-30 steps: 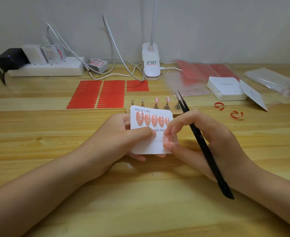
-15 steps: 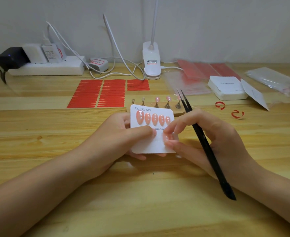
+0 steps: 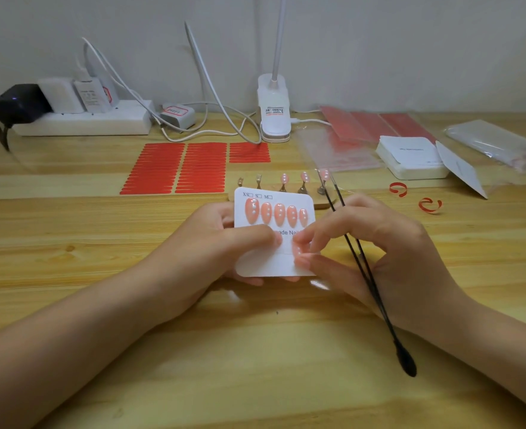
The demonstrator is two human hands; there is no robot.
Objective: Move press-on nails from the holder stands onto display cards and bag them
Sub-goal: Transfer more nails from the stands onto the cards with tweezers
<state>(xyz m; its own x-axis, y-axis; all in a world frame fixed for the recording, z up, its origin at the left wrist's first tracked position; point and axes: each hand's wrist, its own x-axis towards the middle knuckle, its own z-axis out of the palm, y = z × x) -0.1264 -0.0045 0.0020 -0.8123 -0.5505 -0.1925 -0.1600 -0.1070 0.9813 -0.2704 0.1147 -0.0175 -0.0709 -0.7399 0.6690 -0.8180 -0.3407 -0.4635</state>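
Little has shifted since earlier: the right hand (image 3: pixel 360 249) with black tweezers (image 3: pixel 363 267) still pinches a peach press-on nail (image 3: pixel 300 250) onto the white display card (image 3: pixel 264 264) gripped by the left hand (image 3: pixel 212 249). 5 nails fill the top row (image 3: pixel 275 214); 3 wait on metal stands (image 3: pixel 302 188); bagging remains.

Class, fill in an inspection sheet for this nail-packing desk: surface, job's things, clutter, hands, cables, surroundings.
Surface: wooden table, pale and bare in front.
Job's things: display card with five pink nails in its top row; holder stands, three still bearing nails; black tweezers; stack of cards; clear bags.
Clutter: red sticker sheets; two red curls.
Hands: left hand grips the card; right hand pinches a nail onto it, tweezers tucked in.
Cables: white leads from power strip.
Surroundings: clip lamp, plain wall.
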